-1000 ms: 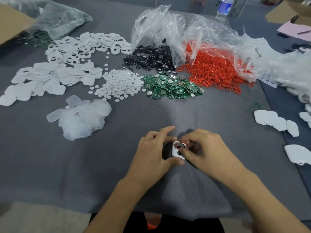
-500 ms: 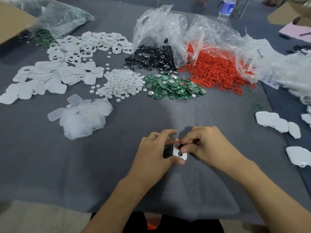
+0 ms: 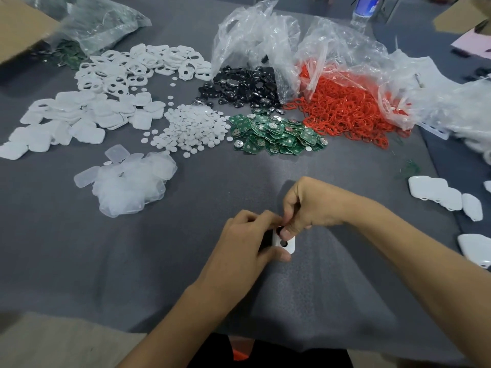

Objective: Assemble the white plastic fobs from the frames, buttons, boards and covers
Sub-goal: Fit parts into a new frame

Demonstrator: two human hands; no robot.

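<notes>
A white fob frame (image 3: 285, 243) with a small round hole sits between both hands, low in the middle of the grey mat. My left hand (image 3: 244, 243) grips it from the left, thumb under its lower edge. My right hand (image 3: 309, 205) curls down from above, its fingertips pinching at the frame's upper end, where a dark opening shows. Supply heaps lie behind: white frames (image 3: 138, 67), white covers (image 3: 71, 118), white round buttons (image 3: 191, 128), green boards (image 3: 276, 134), black buttons (image 3: 244, 86), red rings (image 3: 348, 112), clear covers (image 3: 130, 181).
Crumpled clear plastic bags (image 3: 265, 35) rise behind the black and red heaps. Finished white fobs (image 3: 446, 195) lie along the right edge. A cardboard box (image 3: 21, 30) sits at far left, a water bottle (image 3: 364, 9) at the back. The mat's front edge runs below my forearms.
My right hand has lifted and turned so its fingers now point down onto the frame's top end. The frame has tilted slightly in my left hand; the view has shifted a little.
</notes>
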